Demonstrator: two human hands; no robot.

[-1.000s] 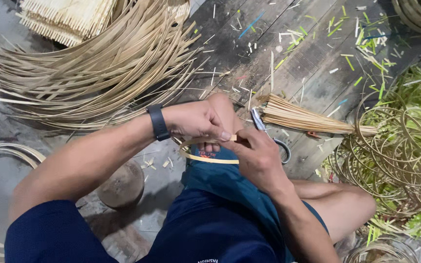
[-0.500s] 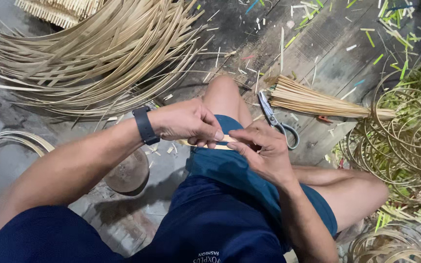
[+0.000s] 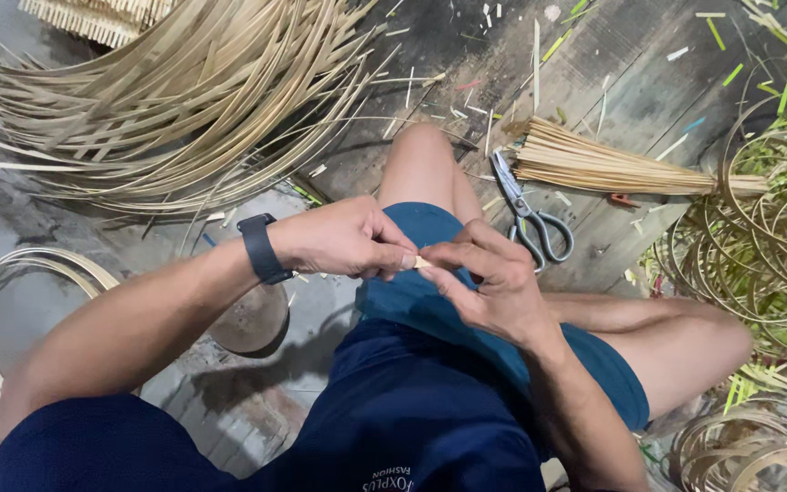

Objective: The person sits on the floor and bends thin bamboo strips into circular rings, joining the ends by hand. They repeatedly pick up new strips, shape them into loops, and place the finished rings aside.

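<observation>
1. Your left hand (image 3: 343,244) and right hand (image 3: 489,284) meet above your lap, both pinching a thin bamboo strip (image 3: 421,262) between the fingertips.
2. Scissors (image 3: 530,217) lie on the floor beside a bundle of sticks (image 3: 612,166).
3. Long bamboo strips (image 3: 175,100) fan out on your left.

Apparently a bamboo-weaving floor workshop: heaped split strips (image 3: 175,100), coiled hoops (image 3: 767,228), scissors (image 3: 530,214), scattered offcuts (image 3: 712,32).
</observation>
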